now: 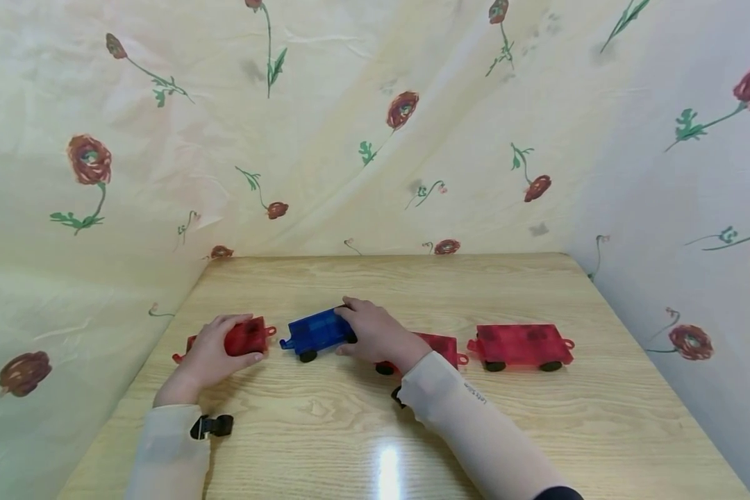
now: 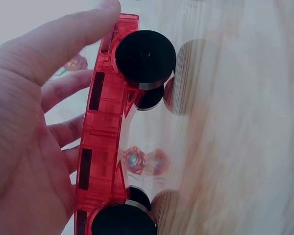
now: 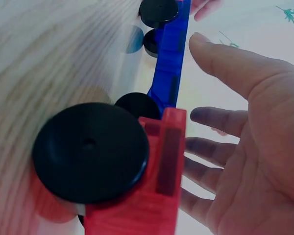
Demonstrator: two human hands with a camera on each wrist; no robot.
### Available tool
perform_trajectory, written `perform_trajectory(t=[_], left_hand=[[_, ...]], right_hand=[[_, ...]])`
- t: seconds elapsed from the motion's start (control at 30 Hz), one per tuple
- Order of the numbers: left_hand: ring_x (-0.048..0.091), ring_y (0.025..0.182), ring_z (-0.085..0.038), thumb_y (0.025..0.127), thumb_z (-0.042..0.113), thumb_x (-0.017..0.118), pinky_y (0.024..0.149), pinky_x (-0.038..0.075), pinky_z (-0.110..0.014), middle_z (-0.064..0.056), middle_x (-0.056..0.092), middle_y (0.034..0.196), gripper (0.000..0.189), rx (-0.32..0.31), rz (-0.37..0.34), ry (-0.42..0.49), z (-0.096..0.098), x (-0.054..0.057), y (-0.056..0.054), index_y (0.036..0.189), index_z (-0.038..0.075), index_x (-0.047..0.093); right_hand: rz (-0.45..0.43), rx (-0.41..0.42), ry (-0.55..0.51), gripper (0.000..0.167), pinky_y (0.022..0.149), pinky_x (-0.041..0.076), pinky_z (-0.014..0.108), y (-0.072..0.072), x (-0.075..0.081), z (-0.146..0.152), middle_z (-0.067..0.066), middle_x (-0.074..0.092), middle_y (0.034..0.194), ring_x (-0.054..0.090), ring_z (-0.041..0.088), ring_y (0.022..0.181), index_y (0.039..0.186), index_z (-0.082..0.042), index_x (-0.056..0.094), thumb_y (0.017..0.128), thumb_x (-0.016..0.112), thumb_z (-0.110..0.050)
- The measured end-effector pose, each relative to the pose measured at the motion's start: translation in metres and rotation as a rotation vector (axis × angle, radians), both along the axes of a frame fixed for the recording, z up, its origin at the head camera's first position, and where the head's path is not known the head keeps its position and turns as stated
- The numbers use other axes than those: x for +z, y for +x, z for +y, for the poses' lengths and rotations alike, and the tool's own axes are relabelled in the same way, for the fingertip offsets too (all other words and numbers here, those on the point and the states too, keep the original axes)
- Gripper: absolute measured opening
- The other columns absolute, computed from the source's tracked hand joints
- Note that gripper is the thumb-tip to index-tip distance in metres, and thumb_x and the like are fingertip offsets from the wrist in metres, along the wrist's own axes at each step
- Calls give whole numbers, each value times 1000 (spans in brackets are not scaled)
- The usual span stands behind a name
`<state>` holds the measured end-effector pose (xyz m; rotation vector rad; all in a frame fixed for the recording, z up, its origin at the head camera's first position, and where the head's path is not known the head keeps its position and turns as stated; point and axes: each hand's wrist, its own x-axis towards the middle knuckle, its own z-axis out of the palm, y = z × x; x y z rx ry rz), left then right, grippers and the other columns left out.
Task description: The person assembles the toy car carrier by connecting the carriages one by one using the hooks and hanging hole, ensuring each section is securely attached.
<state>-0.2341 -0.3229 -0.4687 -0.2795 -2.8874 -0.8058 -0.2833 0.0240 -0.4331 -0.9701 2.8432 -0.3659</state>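
Observation:
My left hand (image 1: 215, 351) holds a red see-through toy train wagon (image 1: 246, 337) from above, thumb on the near side. In the left wrist view, the thumb touches the upper edge of this wagon (image 2: 100, 132), with the fingers behind it. Over the right end of a blue toy train wagon (image 1: 315, 330) is my right hand (image 1: 378, 333). The right wrist view shows its fingers extended and a gap between the thumb and the blue wagon (image 3: 171, 63). Another red wagon (image 1: 440, 344) stands partly hidden behind the right wrist.
A third red wagon (image 1: 519, 344) with black wheels stands at the right, close to the one beneath the right wrist. All the wagons are on a light wooden table (image 1: 306, 430). Flower-patterned cloth (image 1: 325, 139) encloses the back and sides.

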Motion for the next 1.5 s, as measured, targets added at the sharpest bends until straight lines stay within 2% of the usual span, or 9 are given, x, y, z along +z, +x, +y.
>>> perform_trajectory(t=[0.1,0.33,0.57,0.87,1.17,1.5], left_hand=[[47,128,-46,86,43,88,92,52,-67,-20,51,147,79,2,-5,7,-1,-1,0,151,13,53],[47,130,-46,90,41,84,94,52,-66,-21,50,149,70,11,-17,9,-1,-1,1,148,11,57],[44,134,-47,91,40,83,99,48,-69,-20,48,152,70,39,-44,-9,-1,-1,2,149,12,56],[47,132,-48,91,39,84,96,50,-67,-20,52,149,68,28,-14,-15,-3,-1,3,149,12,57],[48,132,-48,92,38,84,97,50,-66,-20,53,147,67,40,-17,-3,-7,-2,2,148,12,58],[46,133,-47,94,37,81,97,50,-69,-19,51,148,66,67,-30,9,-8,-4,3,150,14,56]], right_hand=[[3,8,22,79,121,31,54,1,-1,-2,9,27,171,31,33,154,162,-17,42,97,74,-49],[14,33,63,74,120,32,56,2,-4,-5,10,31,169,33,35,153,161,-17,44,99,72,-46],[32,8,64,69,120,33,58,3,-5,-4,12,33,168,29,36,155,159,-17,48,99,74,-41],[70,-6,62,65,114,42,53,-1,-10,-5,11,37,167,43,36,147,155,-19,53,98,76,-40],[101,-29,30,54,112,44,51,-3,-13,-8,11,48,160,49,34,142,147,-21,61,98,77,-37],[145,-37,34,52,107,47,49,-1,-13,-8,7,59,148,56,30,131,143,-20,63,97,78,-37]])
